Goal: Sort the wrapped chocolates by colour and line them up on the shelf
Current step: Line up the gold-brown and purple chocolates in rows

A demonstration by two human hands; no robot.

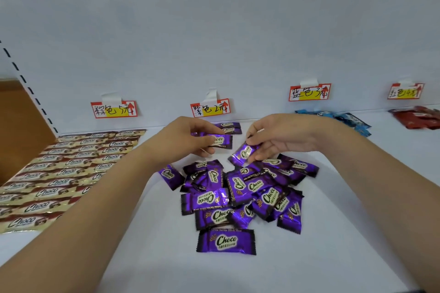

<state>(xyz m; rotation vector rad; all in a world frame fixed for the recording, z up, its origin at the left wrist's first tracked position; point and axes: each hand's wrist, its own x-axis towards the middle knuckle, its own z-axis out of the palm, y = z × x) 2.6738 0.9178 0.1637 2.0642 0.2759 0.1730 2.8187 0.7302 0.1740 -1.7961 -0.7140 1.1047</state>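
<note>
Nearest us, a single purple chocolate (226, 241) lies flat on the white shelf (345, 233), well below both hands. Just beyond it we see a loose pile of purple chocolates (240, 191) spread under and between our wrists, wrappers overlapping at all angles.

Above the pile, our right hand (282, 137) pinches a tilted purple wrapper (242, 153) between thumb and fingertips, the piece raised just over the heap. Our left hand (188, 138) grips another purple bar (220, 141), held level and close beside the right hand's piece without touching it.

To the left of our left forearm, gold-and-brown chocolates (64, 173) lie in neat rows running back to the wall. Just past the left hand's fingertips, two purple pieces (228, 128) sit lined up against the back panel. Far to the right of our right hand we see blue wrappers (345, 119) and, farther still, red ones (419, 120).

On the back wall hang four handwritten price tags: one (114, 109) over the gold rows, one (210, 107) over the purple pair, one (309, 92) over the blue, one (404, 91) over the red.
</note>
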